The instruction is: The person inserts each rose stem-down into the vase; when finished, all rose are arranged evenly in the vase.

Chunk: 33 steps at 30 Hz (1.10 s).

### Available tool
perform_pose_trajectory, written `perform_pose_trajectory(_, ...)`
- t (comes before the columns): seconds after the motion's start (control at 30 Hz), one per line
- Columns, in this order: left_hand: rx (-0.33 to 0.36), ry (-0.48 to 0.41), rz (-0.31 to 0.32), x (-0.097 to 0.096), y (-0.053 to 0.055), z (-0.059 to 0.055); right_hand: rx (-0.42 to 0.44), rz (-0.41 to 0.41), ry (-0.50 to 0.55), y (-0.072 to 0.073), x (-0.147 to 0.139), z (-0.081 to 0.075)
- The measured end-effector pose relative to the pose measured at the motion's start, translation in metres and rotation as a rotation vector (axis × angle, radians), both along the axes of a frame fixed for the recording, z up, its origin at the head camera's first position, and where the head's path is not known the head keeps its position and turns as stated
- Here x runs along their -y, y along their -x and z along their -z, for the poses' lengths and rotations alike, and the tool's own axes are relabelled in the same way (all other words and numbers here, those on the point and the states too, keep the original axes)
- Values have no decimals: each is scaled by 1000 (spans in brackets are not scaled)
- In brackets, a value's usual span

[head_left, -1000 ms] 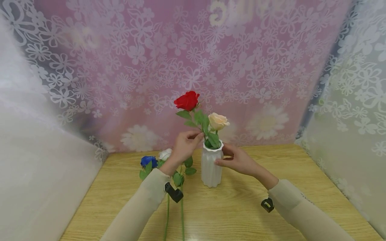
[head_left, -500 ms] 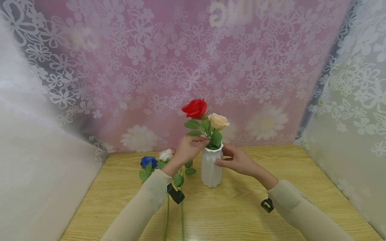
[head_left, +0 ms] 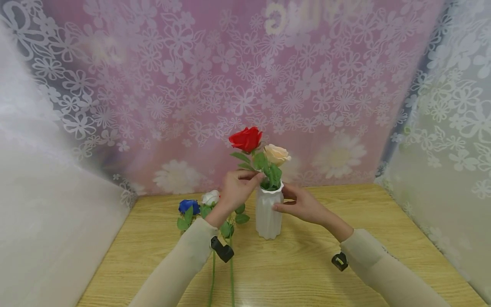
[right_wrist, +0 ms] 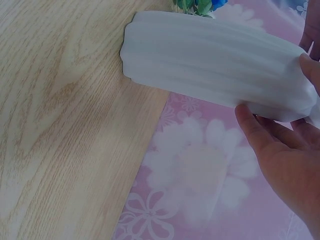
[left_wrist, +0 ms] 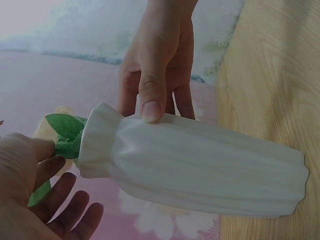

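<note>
A white ribbed vase [head_left: 268, 215] stands upright on the table, with a cream rose [head_left: 277, 154] in it. The red rose [head_left: 246, 139] leans left above the vase mouth, its stem reaching down to the opening among green leaves. My left hand [head_left: 238, 189] pinches the red rose's stem between thumb and forefinger just at the vase rim; in the left wrist view its other fingers are spread loosely. My right hand [head_left: 304, 204] holds the vase from the right near the top, thumb [left_wrist: 151, 107] in front and fingers behind. The stem ends are hidden inside the vase.
On the table [head_left: 318, 264], left of the vase, lie a blue rose [head_left: 189, 207] and a white rose [head_left: 210, 197], partly covered by my left arm; long green stems [head_left: 232, 273] run toward the front edge. A pink flowered curtain [head_left: 184, 106] hangs behind.
The red rose has come down and to the right, deeper into the vase, with my left hand following, then tipped slightly back left. My right hand stays on the vase.
</note>
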<state>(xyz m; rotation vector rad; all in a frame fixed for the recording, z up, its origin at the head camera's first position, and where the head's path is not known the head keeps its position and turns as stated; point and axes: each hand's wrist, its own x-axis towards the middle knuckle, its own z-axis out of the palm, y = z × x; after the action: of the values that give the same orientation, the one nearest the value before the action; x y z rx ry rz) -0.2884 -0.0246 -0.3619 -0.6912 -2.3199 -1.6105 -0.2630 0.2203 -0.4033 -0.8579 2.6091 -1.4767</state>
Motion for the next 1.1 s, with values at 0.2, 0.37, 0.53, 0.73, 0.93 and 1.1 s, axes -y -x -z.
perform_pose_trajectory(0.2, 18, 23, 26, 0, 0, -2, -6, 4, -12, -1, 0, -1)
perform_pose_trajectory(0.37, 72, 48, 65, 0, 0, -5, 2, 5, -17, -2, 0, -2)
perform_pose_trajectory(0.53, 137, 64, 56, 4, -1, -4, 22, 18, -28, -2, 0, -3)
perform_pose_trajectory(0.73, 125, 105, 81, 20, -2, 2, 16, 11, -27, -1, 0, -2)
perform_pose_trajectory(0.93, 161, 62, 121, 45, -5, 8, 28, 17, -28, -1, 1, -2)
perform_pose_trajectory(1.1, 238, 0, 131, 73, -4, 15, 29, 20, -26, -2, 1, -3)
